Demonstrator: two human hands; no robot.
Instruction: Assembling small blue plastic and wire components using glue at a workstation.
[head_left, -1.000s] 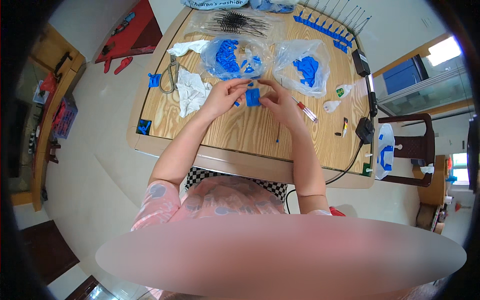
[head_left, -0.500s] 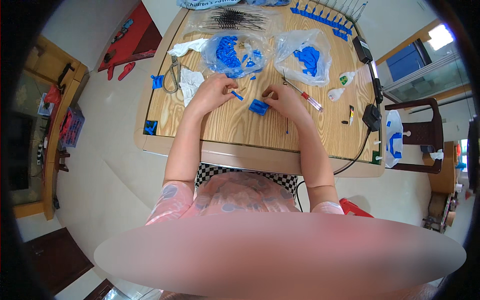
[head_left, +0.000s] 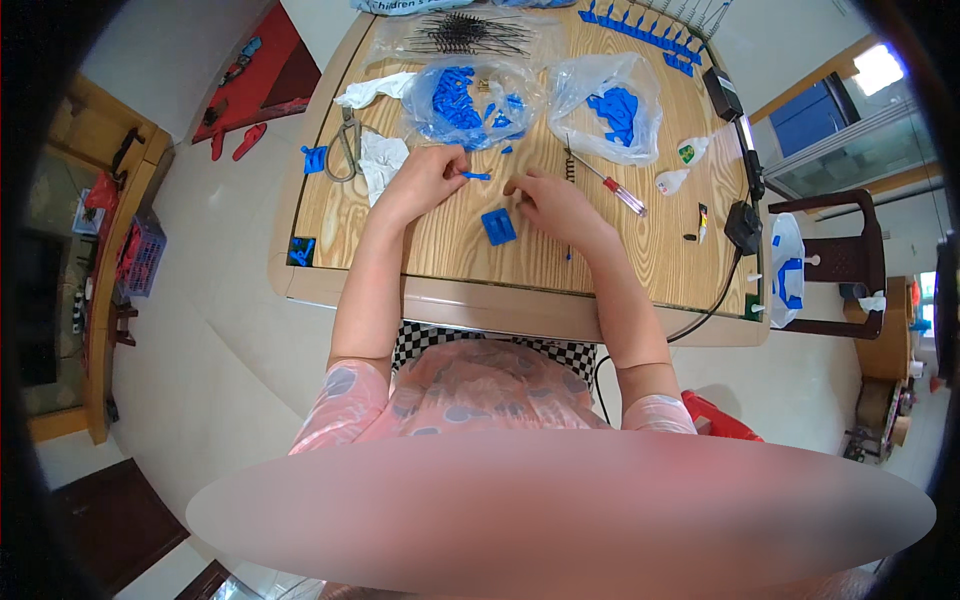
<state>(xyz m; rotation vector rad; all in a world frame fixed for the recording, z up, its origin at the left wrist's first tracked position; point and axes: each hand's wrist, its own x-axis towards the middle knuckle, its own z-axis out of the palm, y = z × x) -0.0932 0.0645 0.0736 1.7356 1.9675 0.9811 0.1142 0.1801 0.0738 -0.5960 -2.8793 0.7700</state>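
Near the middle of the wooden tabletop, my left hand [head_left: 428, 180] is closed, pinching a small narrow blue plastic piece [head_left: 477, 176] that points right. Facing it, my right hand [head_left: 556, 207] has its fingers bent and fingertips together; anything between them is too small to make out. Below those fingertips a blue square block [head_left: 498, 227] lies on the table, untouched. A dark coil spring [head_left: 570, 167] lies just beyond my right hand, beside a screwdriver [head_left: 622, 194] with a red and clear handle. One small blue bit [head_left: 507, 150] rests between the hands and the bags.
Clear bags of blue parts [head_left: 455, 100] and blue pieces [head_left: 615, 112] stand beyond my hands. Scissors [head_left: 345, 150] and white tissue [head_left: 383, 163] lie left. Black springs [head_left: 465, 35] are piled at the back. Small white bottles [head_left: 672, 181] and a black adapter with cable [head_left: 742, 232] are right.
My right hand has let go of the blue block, which now sits slightly left and nearer me. The blue piece in my left hand has turned from slanting down to nearly level.
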